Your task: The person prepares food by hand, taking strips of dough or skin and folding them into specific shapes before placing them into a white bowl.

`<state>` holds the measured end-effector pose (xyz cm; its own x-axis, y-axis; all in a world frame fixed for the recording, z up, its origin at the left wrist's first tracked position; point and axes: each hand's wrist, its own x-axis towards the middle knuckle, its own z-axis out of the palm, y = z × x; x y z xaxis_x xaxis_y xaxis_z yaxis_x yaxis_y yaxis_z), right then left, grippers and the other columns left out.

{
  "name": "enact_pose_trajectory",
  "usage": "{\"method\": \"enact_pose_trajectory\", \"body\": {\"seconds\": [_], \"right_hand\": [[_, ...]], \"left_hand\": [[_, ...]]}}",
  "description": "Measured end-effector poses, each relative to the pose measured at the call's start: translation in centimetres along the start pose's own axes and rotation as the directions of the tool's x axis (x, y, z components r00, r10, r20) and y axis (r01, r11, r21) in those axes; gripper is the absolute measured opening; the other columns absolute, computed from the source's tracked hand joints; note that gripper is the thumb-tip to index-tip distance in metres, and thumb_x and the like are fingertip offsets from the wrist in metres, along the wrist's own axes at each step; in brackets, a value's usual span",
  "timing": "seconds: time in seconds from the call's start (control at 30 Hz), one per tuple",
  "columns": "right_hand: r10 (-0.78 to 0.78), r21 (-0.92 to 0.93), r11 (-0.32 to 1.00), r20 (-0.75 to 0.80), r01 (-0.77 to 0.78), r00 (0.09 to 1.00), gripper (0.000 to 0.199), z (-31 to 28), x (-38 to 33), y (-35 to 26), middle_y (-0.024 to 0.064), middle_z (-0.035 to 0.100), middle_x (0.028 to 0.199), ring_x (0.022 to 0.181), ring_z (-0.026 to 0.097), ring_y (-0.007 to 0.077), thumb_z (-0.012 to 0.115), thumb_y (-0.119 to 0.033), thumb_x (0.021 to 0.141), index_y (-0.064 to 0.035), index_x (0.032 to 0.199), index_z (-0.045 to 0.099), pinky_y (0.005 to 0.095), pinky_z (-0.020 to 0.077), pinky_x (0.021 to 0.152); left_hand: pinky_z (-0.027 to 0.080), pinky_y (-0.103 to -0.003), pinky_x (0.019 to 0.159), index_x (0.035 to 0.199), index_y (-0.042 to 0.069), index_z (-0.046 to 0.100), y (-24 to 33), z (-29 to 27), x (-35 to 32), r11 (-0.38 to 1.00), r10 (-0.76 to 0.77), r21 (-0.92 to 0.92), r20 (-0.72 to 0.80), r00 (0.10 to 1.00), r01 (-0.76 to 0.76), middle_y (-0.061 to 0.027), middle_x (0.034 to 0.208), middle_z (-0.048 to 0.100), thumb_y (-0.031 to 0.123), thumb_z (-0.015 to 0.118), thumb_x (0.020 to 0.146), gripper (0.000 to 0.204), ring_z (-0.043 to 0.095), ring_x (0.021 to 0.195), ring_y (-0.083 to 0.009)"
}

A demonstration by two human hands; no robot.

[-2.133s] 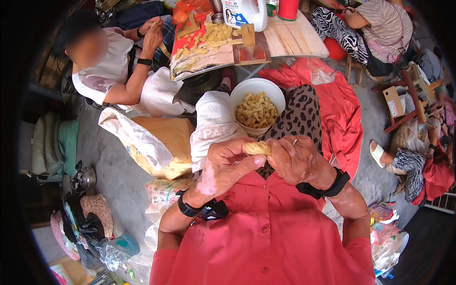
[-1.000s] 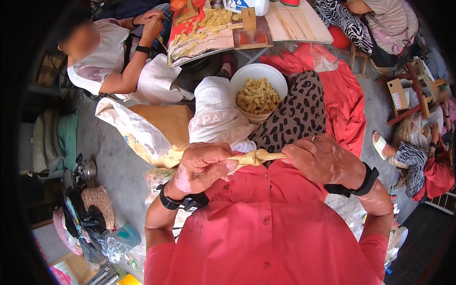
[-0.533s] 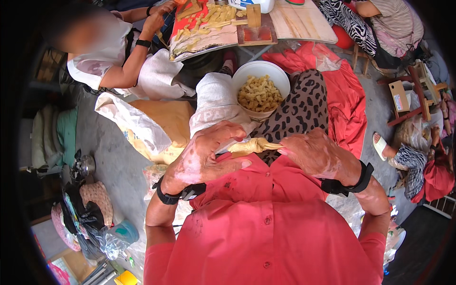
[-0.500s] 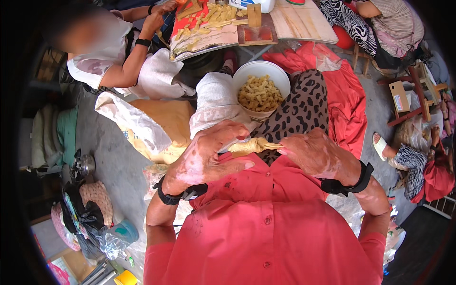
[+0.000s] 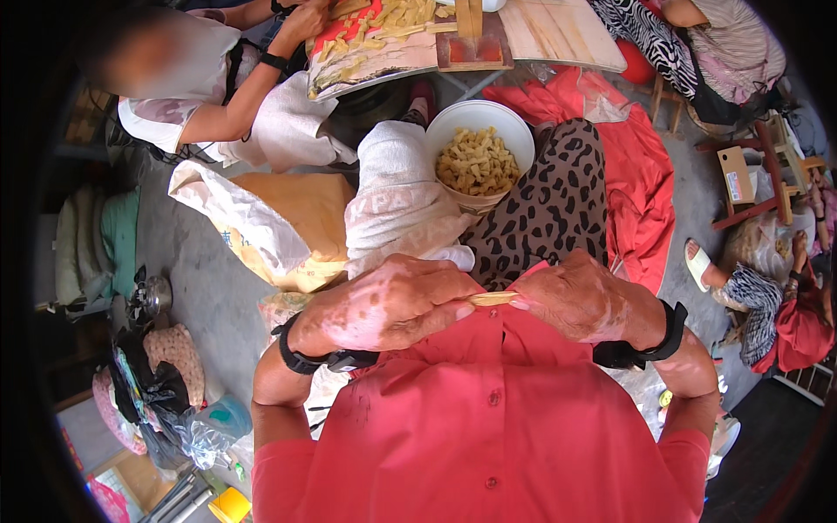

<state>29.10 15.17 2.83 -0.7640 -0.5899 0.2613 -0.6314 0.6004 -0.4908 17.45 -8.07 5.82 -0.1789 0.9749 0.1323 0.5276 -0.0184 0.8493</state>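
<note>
In front of my chest both hands hold one short, pale yellow, folded strip [image 5: 493, 298] that looks like tofu skin. My left hand [image 5: 397, 301] is wrapped around its left end and hides most of it. My right hand [image 5: 586, 301] pinches the other end between thumb and finger. Only a narrow length shows between the two grips. Just beyond, a white bucket [image 5: 442, 131] stands between my knees, part filled with small yellow knotted pieces [image 5: 479, 163]. A whitish towel [image 5: 392, 196] covers my left leg, close to my left hand.
Across from me, a low board table [image 5: 384, 74] bears more yellow strips [image 5: 405, 22] and a wooden block stand [image 5: 471, 48]. A co-worker's hand [image 5: 307, 19] is at its left edge. An open yellow sack [image 5: 305, 205] lies left of my leg; red cloth [image 5: 641, 192] is spread on the right.
My left hand has turned and closed over the twisted part of the strip, which showed openly before. My hands have dropped slightly toward my chest.
</note>
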Motion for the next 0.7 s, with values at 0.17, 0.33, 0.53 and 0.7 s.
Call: {"method": "enact_pose_trajectory", "body": {"seconds": [0.17, 0.33, 0.53, 0.7], "right_hand": [[-0.063, 0.044, 0.996, -0.214, 0.074, 0.975, 0.013, 1.1, 1.4, 0.0, 0.005, 0.055, 0.069, 0.048, 0.049, 0.0199, 0.067, -0.007, 0.078, -0.0026, 0.086, 0.058, 0.031, 0.0319, 0.045], [0.005, 0.172, 0.985, -0.12, 0.016, 0.993, 0.017, 0.4, 2.1, 0.1, 0.0075, 0.036, 0.054, 0.044, 0.049, 0.0267, 0.058, -0.006, 0.083, -0.0035, 0.075, 0.043, 0.0369, 0.0352, 0.038], [-0.123, -0.038, 0.992, -0.231, 0.118, 0.965, 0.014, 0.5, 2.7, 0.0, 0.0069, 0.051, 0.074, 0.053, 0.052, 0.0186, 0.063, -0.007, 0.08, 0.0002, 0.09, 0.056, 0.0327, 0.0326, 0.041], [-0.094, -0.034, 0.996, -0.323, 0.088, 0.942, 0.014, -0.6, 5.7, 4.1, 0.0116, 0.057, 0.078, 0.055, 0.056, 0.0234, 0.058, -0.003, 0.084, -0.0003, 0.098, 0.061, 0.0349, 0.0384, 0.043]], "left_hand": [[0.043, -0.035, 0.055, 0.096, 0.0, 0.057, -0.4, -0.3, -1.5, 0.994, -0.074, -0.079, -0.041, 0.996, 0.07, -0.0109, 0.075, 0.057, 0.007, 0.063, 0.083, 0.017, 0.056, 0.064, -0.0285], [0.041, -0.036, 0.051, 0.084, 0.0, 0.056, -0.5, 0.7, -1.1, 0.992, -0.127, -0.019, -0.028, 0.991, 0.127, -0.0116, 0.069, 0.055, 0.009, 0.062, 0.084, 0.011, 0.056, 0.059, -0.0295], [0.039, -0.031, 0.048, 0.082, 0.0, 0.058, 0.8, -2.6, -2.1, 0.985, -0.17, -0.049, -0.118, 0.978, 0.165, -0.009, 0.062, 0.053, 0.008, 0.061, 0.086, 0.01, 0.052, 0.053, -0.021], [0.036, -0.021, 0.053, 0.087, 0.0, 0.061, -1.7, -5.3, -1.1, 0.959, -0.281, -0.076, -0.338, 0.898, 0.272, 0.0009, 0.067, 0.053, 0.011, 0.063, 0.086, 0.012, 0.043, 0.06, -0.0052]]}}
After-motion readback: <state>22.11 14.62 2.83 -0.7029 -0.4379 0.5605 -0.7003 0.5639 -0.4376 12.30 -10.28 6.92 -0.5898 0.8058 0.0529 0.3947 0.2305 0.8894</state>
